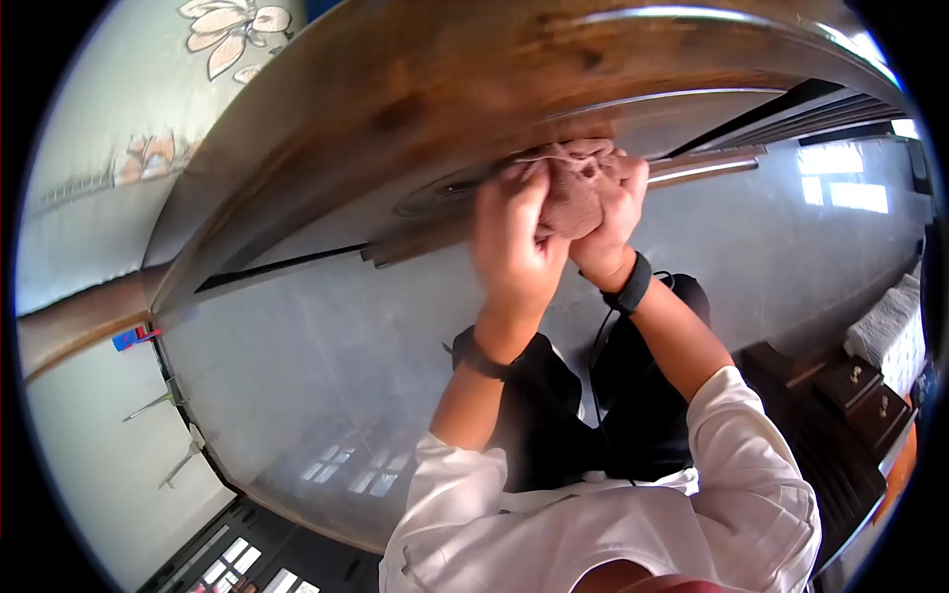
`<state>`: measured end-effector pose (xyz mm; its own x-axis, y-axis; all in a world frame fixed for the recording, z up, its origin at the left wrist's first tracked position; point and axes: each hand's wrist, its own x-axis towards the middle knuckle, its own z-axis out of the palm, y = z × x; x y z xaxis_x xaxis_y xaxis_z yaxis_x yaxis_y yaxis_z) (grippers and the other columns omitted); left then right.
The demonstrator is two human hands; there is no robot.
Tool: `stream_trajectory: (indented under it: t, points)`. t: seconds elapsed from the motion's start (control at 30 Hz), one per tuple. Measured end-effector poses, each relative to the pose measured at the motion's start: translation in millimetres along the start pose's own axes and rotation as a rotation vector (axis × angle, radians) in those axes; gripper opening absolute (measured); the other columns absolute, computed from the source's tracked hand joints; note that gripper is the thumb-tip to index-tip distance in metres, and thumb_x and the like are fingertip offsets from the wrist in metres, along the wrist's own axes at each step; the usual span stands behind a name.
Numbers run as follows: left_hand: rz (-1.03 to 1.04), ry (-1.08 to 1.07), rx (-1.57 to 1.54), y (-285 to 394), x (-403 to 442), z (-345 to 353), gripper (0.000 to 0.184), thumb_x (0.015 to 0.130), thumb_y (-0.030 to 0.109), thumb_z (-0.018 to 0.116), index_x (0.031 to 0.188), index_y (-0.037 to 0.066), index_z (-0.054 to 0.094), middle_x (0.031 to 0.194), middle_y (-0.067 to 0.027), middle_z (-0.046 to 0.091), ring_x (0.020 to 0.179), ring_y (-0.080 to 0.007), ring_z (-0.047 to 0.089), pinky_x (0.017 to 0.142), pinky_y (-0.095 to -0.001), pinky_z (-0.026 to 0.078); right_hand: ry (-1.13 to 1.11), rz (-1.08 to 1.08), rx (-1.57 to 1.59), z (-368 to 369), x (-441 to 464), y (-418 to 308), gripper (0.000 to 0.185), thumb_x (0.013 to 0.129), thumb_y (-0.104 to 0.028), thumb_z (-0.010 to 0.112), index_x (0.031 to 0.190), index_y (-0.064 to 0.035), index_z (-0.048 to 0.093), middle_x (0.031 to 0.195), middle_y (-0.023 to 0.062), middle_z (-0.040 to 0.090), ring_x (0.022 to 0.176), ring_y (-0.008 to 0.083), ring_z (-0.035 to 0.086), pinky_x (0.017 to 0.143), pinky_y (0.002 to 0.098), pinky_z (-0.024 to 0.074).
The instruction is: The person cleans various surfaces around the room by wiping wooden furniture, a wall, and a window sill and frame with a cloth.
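Observation:
A bunched brownish-pink cloth point(571, 198) is gripped between my two hands in front of a dark wooden piece of furniture point(415, 109). My left hand point(516, 222) is closed on the cloth's left side and looks blurred by motion. On the other side my right hand point(615, 210) has its fingers wrapped around the cloth. The upper folds of the cloth reach the wood's lower edge; I cannot tell whether they press on it. Dark bands circle both wrists.
Grey shiny floor point(326, 376) spreads below. A pale wall with flower decorations point(229, 30) stands at upper left. Dark wooden furniture with small drawers point(875, 415) is at the right, beside a light woven cover point(888, 331). A thin cable point(597, 366) hangs by my legs.

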<state>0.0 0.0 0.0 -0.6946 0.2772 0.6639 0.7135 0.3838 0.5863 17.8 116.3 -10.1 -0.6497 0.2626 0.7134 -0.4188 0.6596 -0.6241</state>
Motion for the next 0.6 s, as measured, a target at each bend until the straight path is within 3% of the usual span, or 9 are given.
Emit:
stream_trajectory:
  t: [0.07,0.13,0.27,0.4,0.5,0.57,0.6]
  points:
    - [0.070,0.110,-0.007,-0.8,18.6,-11.6,0.037,0.078,-0.004,0.073,0.113,-0.003,0.059,0.104,-0.0181,0.063,0.102,-0.0333,0.063,0.092,-0.0408,0.050,0.280,-0.199,0.094,29.5,12.6,-1.2,0.037,0.080,0.000,0.067,0.115,-0.0108,0.063,0.110,0.0136,0.071,0.088,0.0291,0.071,0.074,0.0354,0.0523]
    - [0.103,0.166,0.008,-7.8,8.5,-18.0,0.037,0.080,-0.007,0.071,0.114,-0.004,0.057,0.109,-0.0181,0.062,0.106,-0.0317,0.062,0.095,-0.0398,0.049,0.391,-0.210,0.028,45.6,2.5,-9.3,0.041,0.074,-0.007,0.072,0.114,-0.0143,0.065,0.105,0.0109,0.068,0.081,0.0267,0.067,0.064,0.0348,0.0537]
    - [0.154,0.229,-0.062,-9.5,7.6,-6.3,0.035,0.082,-0.007,0.071,0.114,-0.003,0.056,0.117,-0.0185,0.062,0.111,-0.0308,0.061,0.097,-0.0395,0.048,0.318,-0.190,-0.060,35.5,-2.1,-3.8,0.046,0.068,-0.011,0.074,0.113,-0.0170,0.066,0.091,0.0073,0.061,0.071,0.0252,0.061,0.054,0.0325,0.0520]
    - [0.152,0.249,-0.053,0.7,12.2,5.8,0.032,0.084,-0.003,0.072,0.111,-0.002,0.056,0.117,-0.0167,0.063,0.111,-0.0283,0.062,0.095,-0.0376,0.049,0.291,-0.195,-0.115,17.1,2.1,-3.5,0.039,0.073,-0.009,0.071,0.111,-0.0166,0.066,0.090,0.0082,0.059,0.074,0.0277,0.064,0.058,0.0352,0.0542]
    - [0.074,0.052,-0.028,22.1,16.1,8.5,0.031,0.078,-0.005,0.069,0.107,-0.001,0.060,0.102,-0.0180,0.061,0.096,-0.0332,0.064,0.081,-0.0393,0.051,0.402,-0.157,-0.072,7.4,-10.1,14.5,0.028,0.086,-0.007,0.067,0.114,-0.0091,0.065,0.105,0.0147,0.063,0.088,0.0309,0.064,0.070,0.0399,0.0532]
    - [0.072,-0.026,0.010,20.9,10.0,25.0,0.039,0.075,-0.002,0.071,0.111,0.006,0.061,0.101,-0.0176,0.056,0.091,-0.0391,0.062,0.073,-0.0449,0.052,0.434,-0.008,-0.142,7.9,-29.9,38.8,0.023,0.094,-0.014,0.054,0.108,-0.0012,0.066,0.108,0.0165,0.066,0.098,0.0302,0.061,0.083,0.0372,0.0454]
    - [0.051,-0.073,0.027,18.2,2.2,33.7,0.041,0.074,0.002,0.072,0.113,0.008,0.062,0.099,-0.0156,0.056,0.089,-0.0368,0.062,0.072,-0.0442,0.053,0.368,0.009,-0.199,3.5,-39.7,54.0,0.021,0.087,-0.011,0.062,0.107,-0.0028,0.062,0.102,0.0172,0.061,0.088,0.0338,0.062,0.072,0.0397,0.0494]
